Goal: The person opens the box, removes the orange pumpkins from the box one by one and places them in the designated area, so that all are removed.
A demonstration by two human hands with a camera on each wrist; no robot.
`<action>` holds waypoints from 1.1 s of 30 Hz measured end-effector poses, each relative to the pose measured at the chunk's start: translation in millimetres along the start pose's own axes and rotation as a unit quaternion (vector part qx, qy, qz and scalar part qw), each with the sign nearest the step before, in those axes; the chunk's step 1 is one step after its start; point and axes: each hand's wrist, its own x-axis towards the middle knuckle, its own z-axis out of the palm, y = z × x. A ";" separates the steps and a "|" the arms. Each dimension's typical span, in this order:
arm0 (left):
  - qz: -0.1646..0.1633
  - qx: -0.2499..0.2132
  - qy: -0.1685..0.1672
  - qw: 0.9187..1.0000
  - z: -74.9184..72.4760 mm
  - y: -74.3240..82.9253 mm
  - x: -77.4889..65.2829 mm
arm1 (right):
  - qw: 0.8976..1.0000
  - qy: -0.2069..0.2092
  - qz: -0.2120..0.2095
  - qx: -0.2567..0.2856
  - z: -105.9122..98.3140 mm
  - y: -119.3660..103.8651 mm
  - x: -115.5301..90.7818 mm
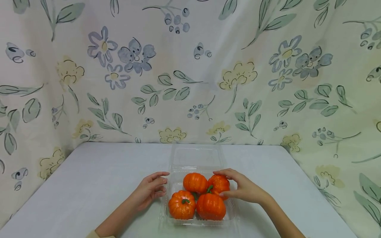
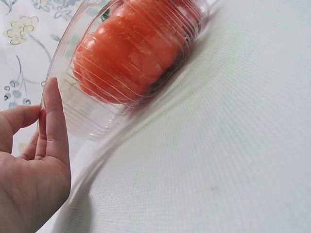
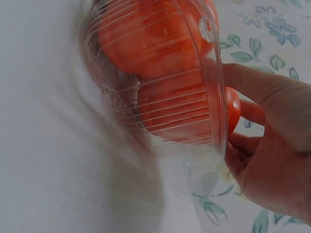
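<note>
A clear plastic clamshell box [image 1: 233,210] sits at the front middle of the table, its lid [image 1: 197,157] folded back flat behind it. Inside are several small orange pumpkins: front left [image 1: 181,209], front right [image 1: 211,207], back left [image 1: 194,182] and back right [image 1: 219,182]. My right hand [image 1: 244,189] reaches over the right rim and holds the back right pumpkin between thumb and fingers. In the right wrist view that pumpkin [image 3: 233,110] shows above the rim. At the left wall, my left hand [image 1: 151,189] has loosely extended fingers by the rim; whether they touch it is unclear.
A white cloth covers the table [image 1: 104,175], with bare surface on both sides of the box. Behind and at the sides hangs a floral curtain [image 1: 178,109].
</note>
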 end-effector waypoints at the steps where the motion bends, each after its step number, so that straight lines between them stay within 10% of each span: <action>1: 0.000 0.000 -0.001 1.000 0.0 0.0 0.0 | 1.000 -0.002 0.002 0.003 0.2 -0.3 -0.1; 33: -0.005 -0.001 0.004 1.000 1.1 1.8 -0.4 | 0.999 0.041 -0.024 -0.017 3.3 2.0 0.2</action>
